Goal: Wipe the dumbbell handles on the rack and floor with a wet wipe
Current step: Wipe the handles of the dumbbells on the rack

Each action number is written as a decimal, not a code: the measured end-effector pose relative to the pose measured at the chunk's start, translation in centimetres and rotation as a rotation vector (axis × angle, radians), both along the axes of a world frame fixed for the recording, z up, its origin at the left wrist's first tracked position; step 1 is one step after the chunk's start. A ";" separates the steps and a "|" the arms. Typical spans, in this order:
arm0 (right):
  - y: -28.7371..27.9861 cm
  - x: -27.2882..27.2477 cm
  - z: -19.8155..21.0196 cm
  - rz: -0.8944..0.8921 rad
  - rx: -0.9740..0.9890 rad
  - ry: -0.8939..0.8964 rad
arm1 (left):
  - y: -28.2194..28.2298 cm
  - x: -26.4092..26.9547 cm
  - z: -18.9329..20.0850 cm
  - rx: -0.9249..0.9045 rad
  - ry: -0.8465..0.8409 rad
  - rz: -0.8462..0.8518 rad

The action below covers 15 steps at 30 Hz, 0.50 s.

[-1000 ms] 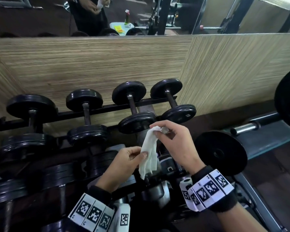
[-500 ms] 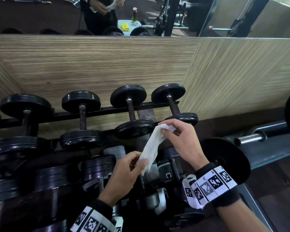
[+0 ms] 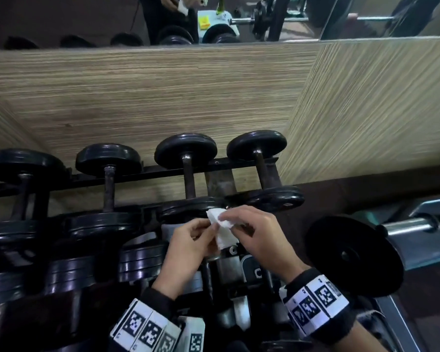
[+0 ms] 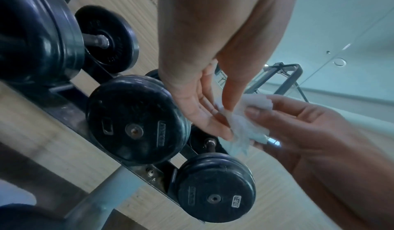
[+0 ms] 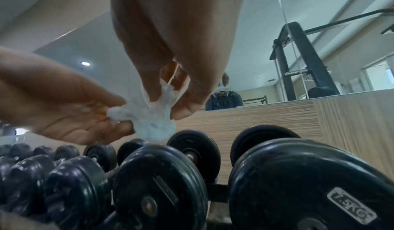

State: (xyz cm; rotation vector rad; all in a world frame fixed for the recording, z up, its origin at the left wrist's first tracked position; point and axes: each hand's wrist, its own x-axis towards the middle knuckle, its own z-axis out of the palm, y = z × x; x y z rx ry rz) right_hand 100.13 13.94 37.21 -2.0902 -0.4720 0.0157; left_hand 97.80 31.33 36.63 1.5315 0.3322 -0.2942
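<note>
Left hand (image 3: 188, 243), right hand (image 3: 258, 236), pinching wet wipe (image 3: 222, 231)

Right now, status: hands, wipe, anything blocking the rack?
Both hands pinch the wet wipe: left hand, right hand. Wipe off the rack dumbbells, no handle touched. Nothing blocking.

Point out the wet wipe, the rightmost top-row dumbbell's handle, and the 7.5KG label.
wet wipe (image 3: 222, 235): head view, middle of the white sheet.
rightmost dumbbell handle (image 3: 262, 171): head view, mid-shaft between the plates.
7.5KG label (image 5: 351, 207): right wrist view, centre of the plate's sticker.
</note>
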 end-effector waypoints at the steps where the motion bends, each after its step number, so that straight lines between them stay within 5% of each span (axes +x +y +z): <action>1: -0.2 0.0 -0.5 0.017 -0.023 -0.030 | -0.1 0.2 0.1 -0.028 0.014 0.017; 7: -0.1 0.4 -1.7 0.049 -0.090 -0.196 | 0.0 1.1 1.2 -0.300 0.145 0.070; 11: 1.2 0.3 -1.5 0.133 -0.159 -0.208 | 1.0 1.7 1.1 -0.250 0.071 0.077; 15: 2.0 0.2 -0.2 -0.013 0.071 -0.063 | 2.5 2.7 1.1 -0.201 -0.028 0.078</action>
